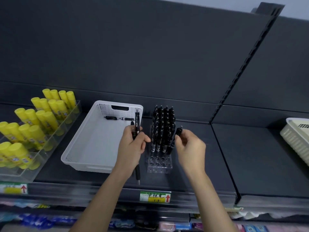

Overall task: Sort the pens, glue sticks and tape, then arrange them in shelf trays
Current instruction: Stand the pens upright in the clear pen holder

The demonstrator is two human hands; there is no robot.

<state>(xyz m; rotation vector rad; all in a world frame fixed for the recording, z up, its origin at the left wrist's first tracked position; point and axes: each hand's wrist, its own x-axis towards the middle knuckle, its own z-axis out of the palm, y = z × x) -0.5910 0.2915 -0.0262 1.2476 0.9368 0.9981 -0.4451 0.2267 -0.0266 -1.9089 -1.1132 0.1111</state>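
Black pens [137, 122] gripped, left hand [133, 146], right hand [190, 146]

Glue sticks [38, 121], yellow with small pale printed labels, in a clear tray [25, 175]. Basket [80, 148], white, walls perforated in a fine dot grid. Pens [163, 129], black with silvery bands, in a clear holder [159, 166]. Shelf [217, 164] and back panel [133, 56], dark grey. Price label [155, 196], green and yellow, with a red arrow. Far-right basket [294, 139], cream and ribbed.

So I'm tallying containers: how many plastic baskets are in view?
2. A white basket between the glue sticks and the pen holder, and a cream basket at the far right edge, partly cut off.
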